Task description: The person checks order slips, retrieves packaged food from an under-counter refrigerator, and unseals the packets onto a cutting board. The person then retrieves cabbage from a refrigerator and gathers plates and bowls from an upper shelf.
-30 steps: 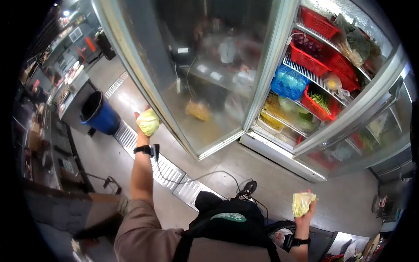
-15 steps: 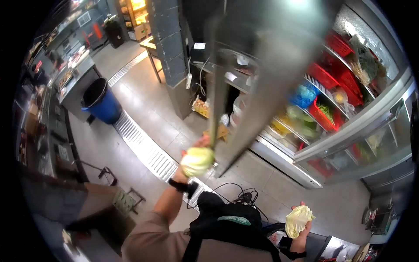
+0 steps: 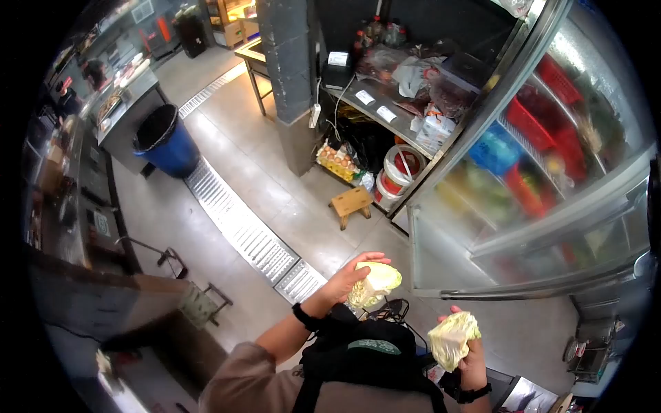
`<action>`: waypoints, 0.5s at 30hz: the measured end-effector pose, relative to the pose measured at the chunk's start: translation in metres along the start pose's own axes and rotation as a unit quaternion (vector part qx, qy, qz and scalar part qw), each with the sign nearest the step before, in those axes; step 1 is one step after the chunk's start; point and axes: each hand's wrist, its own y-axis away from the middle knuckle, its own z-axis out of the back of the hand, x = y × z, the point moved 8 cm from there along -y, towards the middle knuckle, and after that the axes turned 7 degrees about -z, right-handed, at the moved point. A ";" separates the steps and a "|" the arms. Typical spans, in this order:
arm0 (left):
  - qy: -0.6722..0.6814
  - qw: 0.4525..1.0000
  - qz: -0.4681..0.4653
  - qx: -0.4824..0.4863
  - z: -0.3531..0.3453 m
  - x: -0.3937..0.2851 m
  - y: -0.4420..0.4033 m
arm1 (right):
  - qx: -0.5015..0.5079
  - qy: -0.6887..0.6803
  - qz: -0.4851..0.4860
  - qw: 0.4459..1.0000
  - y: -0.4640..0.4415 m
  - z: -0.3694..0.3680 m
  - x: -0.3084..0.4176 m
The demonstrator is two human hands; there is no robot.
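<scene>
Glass fridge door (image 3: 444,255) now covers the shelves (image 3: 535,157) (latching unclear), so stock's behind glass; left hand (image 3: 342,283) grips one cabbage chunk (image 3: 372,283), right hand (image 3: 474,363) another cabbage chunk (image 3: 451,342), both by the apron (image 3: 413,375).

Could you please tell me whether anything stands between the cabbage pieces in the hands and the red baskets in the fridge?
Yes, the hazy glass door stands in front of the red baskets. The left cabbage piece and right cabbage piece, held in the left hand and right hand, are both outside it.
</scene>
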 end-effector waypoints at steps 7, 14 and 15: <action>-0.036 0.990 -0.036 -0.133 0.013 -0.036 -0.001 | 0.024 -0.056 0.027 0.998 -0.062 -0.018 0.001; -0.173 0.972 -0.117 -0.103 -0.022 -0.075 -0.062 | 0.108 -0.185 0.073 0.974 -0.136 -0.045 0.017; -0.261 0.952 -0.135 -0.088 -0.029 -0.082 -0.074 | 0.109 -0.188 0.067 0.974 -0.149 -0.045 0.021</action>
